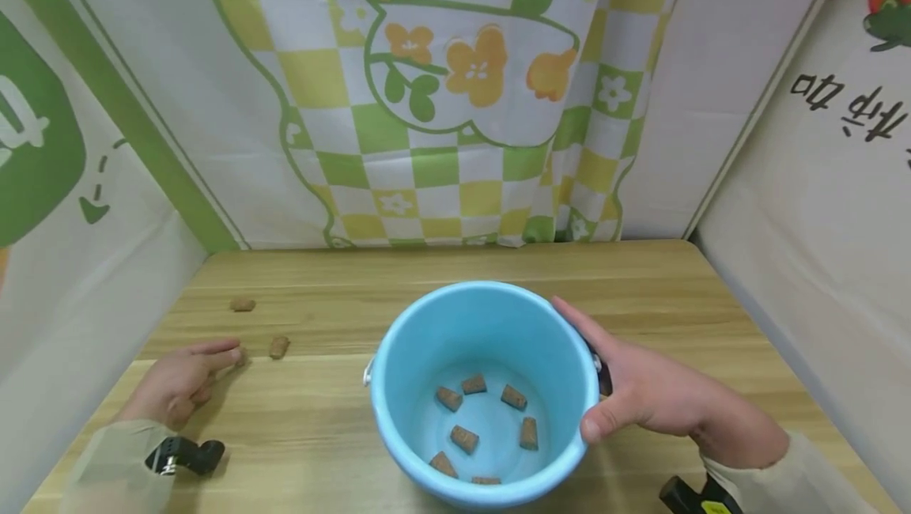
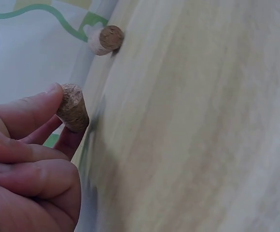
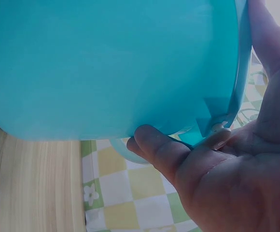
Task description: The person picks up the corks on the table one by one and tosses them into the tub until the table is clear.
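Note:
A light-blue bucket (image 1: 486,290) stands on the wooden table, with several corks (image 1: 465,440) lying on its bottom. My right hand (image 1: 658,387) grips the bucket's right side, its thumb at the rim; in the right wrist view, fingers lie against the blue outer wall (image 3: 106,63). At the left of the table, my left hand (image 1: 183,378) pinches a cork (image 2: 73,107) between thumb and fingers, close to the tabletop. Beyond that hand are two loose corks, one nearer (image 1: 279,347) and one farther back (image 1: 243,304).
The wooden table (image 1: 320,300) reaches back to a checkered, flower-printed curtain (image 1: 455,182). White printed cloth walls (image 1: 818,205) border it on both sides. The bucket has a white handle joint (image 1: 368,372) on its left.

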{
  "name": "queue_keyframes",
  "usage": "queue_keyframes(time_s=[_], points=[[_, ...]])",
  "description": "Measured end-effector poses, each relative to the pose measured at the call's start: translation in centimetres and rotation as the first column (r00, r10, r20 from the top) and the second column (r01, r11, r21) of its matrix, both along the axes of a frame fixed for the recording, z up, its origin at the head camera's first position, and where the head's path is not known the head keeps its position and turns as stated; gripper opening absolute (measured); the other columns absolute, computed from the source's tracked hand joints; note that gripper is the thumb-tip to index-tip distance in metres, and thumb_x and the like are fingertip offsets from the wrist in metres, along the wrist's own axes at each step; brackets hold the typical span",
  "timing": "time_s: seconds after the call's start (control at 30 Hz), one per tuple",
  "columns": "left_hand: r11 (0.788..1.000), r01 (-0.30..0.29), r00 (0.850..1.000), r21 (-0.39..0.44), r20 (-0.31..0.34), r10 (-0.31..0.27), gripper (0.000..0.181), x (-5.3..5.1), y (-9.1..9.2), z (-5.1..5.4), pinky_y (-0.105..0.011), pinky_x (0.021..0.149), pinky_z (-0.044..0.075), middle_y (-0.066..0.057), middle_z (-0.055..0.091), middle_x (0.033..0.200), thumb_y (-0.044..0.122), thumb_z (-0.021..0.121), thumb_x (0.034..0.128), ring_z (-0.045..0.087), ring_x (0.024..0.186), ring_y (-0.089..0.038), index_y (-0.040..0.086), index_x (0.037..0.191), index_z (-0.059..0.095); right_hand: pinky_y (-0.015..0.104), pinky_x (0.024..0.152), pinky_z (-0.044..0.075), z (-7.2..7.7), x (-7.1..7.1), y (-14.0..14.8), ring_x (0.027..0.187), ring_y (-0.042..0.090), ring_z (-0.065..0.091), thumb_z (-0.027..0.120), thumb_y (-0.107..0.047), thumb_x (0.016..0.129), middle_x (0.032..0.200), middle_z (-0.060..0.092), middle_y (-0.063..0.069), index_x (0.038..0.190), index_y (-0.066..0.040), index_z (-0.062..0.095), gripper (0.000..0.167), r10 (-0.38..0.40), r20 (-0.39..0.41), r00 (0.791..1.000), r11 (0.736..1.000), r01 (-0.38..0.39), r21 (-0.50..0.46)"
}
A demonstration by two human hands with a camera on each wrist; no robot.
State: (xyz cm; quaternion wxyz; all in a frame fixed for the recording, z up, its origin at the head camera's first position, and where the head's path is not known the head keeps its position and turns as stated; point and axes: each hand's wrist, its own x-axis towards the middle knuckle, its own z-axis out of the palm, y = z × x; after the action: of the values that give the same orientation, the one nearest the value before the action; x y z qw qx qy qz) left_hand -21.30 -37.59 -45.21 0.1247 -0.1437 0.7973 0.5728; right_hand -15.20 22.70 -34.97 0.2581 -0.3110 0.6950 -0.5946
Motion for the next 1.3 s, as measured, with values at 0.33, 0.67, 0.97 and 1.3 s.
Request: queue_keyframes(time_s=[0.33,0.67,0.97,1.3], points=[[0.99,0.051,0.997,0.128,-0.062,-0.043,0.054,-0.2,0.1,1.4,-0.021,0.04,0.035,0.01,0.053,0.077,0.035,0.065,0.0985,0.034,0.043,-0.002,0.008,0.143,0.052,0.045,0.096,0.048,0.0,0.0,-0.1,0.126,0.046,0.045,0.087,-0.018,0.08,0.155,0.027,0.022,0.16,-0.031,-0.004,0.122,-0.003,0.001,1.0,1.0,0.003,0.005],[0.977,0.118,0.983,0.178,-0.163,-0.089,0.034,-0.5,2.7,4.5,-0.019,0.044,0.034,-0.018,0.029,0.155,0.035,0.065,0.0978,0.031,0.044,-0.002,0.025,0.13,0.064,0.049,0.095,0.049,0.0,0.1,-0.2,0.124,0.047,0.047,0.087,-0.019,0.08,0.155,0.028,0.023,0.16,-0.031,-0.003,0.122,0.008,0.035,0.999,1.0,-0.007,-0.025],[0.965,0.177,0.967,0.192,-0.216,-0.134,0.021,-0.3,5.1,6.7,-0.018,0.043,0.035,-0.003,0.05,0.134,0.033,0.064,0.0988,0.033,0.044,-0.002,0.025,0.118,0.07,0.048,0.094,0.049,0.0,0.0,-0.3,0.123,0.048,0.047,0.087,-0.021,0.08,0.153,0.027,0.026,0.16,-0.03,-0.004,0.121,0.018,0.024,1.0,0.999,-0.017,-0.033],[0.935,0.282,0.933,0.213,-0.286,-0.216,0.017,0.2,9.0,10.4,-0.027,0.048,0.024,0.002,0.063,0.093,0.023,0.06,0.1022,0.021,0.046,-0.011,0.031,0.109,0.073,0.051,0.095,0.048,-0.1,0.2,-0.3,0.126,0.049,0.044,0.086,-0.025,0.081,0.155,0.025,0.025,0.161,-0.03,-0.001,0.118,0.022,-0.002,1.0,0.998,-0.022,-0.051]])
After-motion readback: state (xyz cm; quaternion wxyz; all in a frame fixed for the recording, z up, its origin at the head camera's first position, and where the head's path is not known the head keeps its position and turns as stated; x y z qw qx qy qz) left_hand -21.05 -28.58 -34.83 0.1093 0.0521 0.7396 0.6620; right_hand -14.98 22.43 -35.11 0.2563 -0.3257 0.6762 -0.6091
